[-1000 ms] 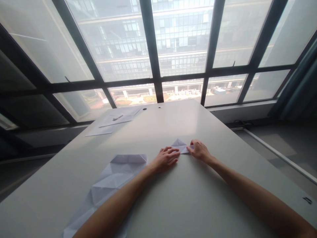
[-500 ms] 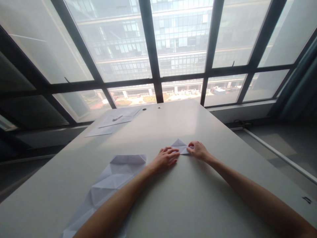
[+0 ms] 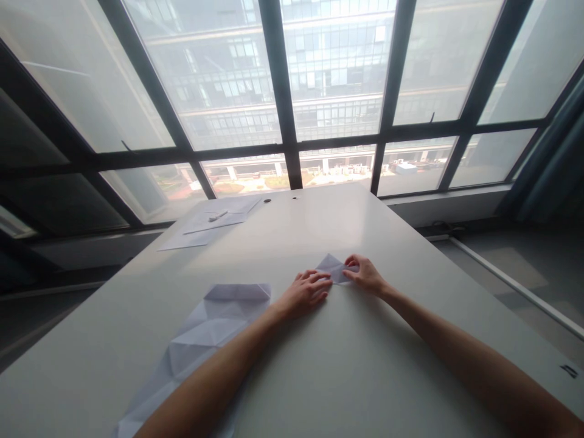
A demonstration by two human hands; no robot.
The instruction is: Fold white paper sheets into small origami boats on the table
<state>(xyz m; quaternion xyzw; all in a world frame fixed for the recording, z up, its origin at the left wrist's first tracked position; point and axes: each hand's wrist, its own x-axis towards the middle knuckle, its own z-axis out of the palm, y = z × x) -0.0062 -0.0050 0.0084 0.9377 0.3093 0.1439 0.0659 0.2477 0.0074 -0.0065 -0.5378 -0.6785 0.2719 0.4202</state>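
A small folded white paper [image 3: 332, 265] with a pointed top lies on the white table [image 3: 365, 359], between my two hands. My left hand [image 3: 310, 289] rests on its left side with fingers spread, palm down. At the paper's right side, my right hand [image 3: 365, 274] pinches the edge between thumb and fingers, and that corner looks slightly raised. A larger creased sheet of paper [image 3: 201, 334] lies to the left, partly hidden beneath my left forearm.
Flat paper sheets [image 3: 196, 234] lie at the table's far left, with a small white pen-like object [image 3: 218, 216] on top. Two small dark round spots are near the far edge. Tall windows stand beyond the table. A dark clip-like item [image 3: 569, 370] is at the right edge.
My right hand has risen slightly, and the right part of the folded paper has lifted with it. My left hand has stayed almost in place.
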